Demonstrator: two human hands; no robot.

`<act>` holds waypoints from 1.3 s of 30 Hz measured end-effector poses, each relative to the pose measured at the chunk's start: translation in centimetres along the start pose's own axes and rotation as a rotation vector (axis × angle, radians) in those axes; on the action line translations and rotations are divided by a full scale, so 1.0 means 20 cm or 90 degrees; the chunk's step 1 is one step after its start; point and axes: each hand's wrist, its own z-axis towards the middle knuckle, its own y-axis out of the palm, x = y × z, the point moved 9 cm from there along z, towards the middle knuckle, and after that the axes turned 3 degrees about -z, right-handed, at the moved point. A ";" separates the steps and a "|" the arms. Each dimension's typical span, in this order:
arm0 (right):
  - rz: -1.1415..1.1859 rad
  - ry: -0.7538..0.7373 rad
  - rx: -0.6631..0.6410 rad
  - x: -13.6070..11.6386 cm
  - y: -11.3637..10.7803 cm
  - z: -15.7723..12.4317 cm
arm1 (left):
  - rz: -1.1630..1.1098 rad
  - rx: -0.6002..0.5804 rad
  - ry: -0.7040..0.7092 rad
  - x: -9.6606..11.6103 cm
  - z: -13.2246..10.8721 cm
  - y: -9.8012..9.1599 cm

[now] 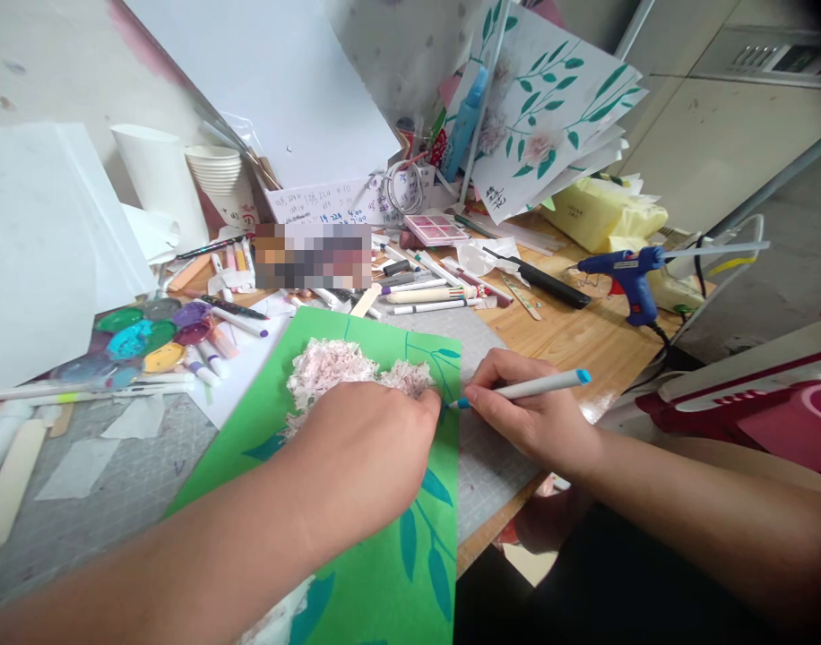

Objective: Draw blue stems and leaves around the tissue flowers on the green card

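A sheet of green paper (384, 560) lies tilted on the grey cutting mat, with teal leaves and thin stems drawn on it. Fluffy pale pink paper flowers (330, 365) sit raised on the sheet. My left hand (370, 448) rests on the paper beside the smaller flower (410, 380), its fingers curled and mostly hidden beneath it. Between the fingers and thumb of my right hand (524, 408) is a white marker pen (538, 385) with a blue end. Its blue tip is at the paper's right edge, by a drawn stem, close to my left fingers.
Scattered markers (437, 294), a paint palette (148, 336) and paper cups (219, 179) crowd the back and left. A blue glue gun (629, 278) stands at right, its cord trailing off the table edge. Leaf-painted sheets (551, 98) lean behind. Part of the clutter is pixelated.
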 end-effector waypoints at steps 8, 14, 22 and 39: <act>0.016 -0.011 -0.013 -0.01 0.01 0.00 | -0.003 -0.003 0.010 0.00 0.01 0.00; 0.031 -0.023 -0.030 -0.02 0.01 0.00 | 0.002 0.004 0.011 0.01 0.00 -0.01; 0.041 -0.027 -0.041 -0.03 0.02 -0.01 | -0.001 0.016 0.015 0.01 0.00 -0.01; 0.072 -0.059 -0.105 -0.05 0.05 -0.02 | -0.020 -0.017 0.000 -0.01 0.00 0.01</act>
